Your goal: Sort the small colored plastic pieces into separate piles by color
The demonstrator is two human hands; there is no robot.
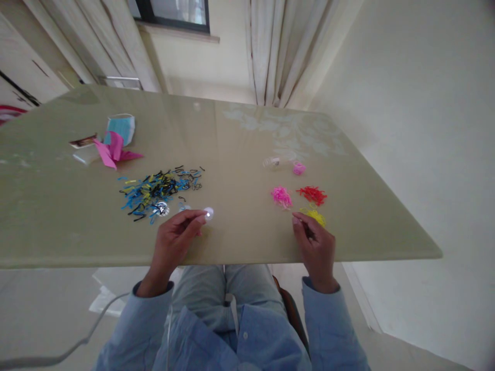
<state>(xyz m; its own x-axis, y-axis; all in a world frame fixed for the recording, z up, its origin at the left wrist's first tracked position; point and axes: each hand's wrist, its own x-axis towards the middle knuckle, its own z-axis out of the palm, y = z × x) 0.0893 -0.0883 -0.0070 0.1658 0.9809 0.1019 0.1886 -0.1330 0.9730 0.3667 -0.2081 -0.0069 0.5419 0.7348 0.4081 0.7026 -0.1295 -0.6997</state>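
Observation:
My left hand [180, 232] is closed in a pinch on a small shiny round disc [209, 214], held by its edge just above the table. Close behind that hand lies a mixed pile of blue, black and yellow rubber bands [157, 188], with another shiny round piece [161, 208] at its near edge. My right hand [314, 242] is also pinched, with its fingertips beside a yellow pile of bands [315, 216]; anything between them is too small to make out. Just beyond it sit a pink pile [281, 197] and a red pile [313, 195].
On the glossy table [240, 206] a clear container [271, 162] lies near a pink clump [299, 168]. Toward the far left are a pink folded-paper shape [114, 149], a blue face mask [121, 128] and a small clear box [87, 153]. A wall [425, 129] stands right.

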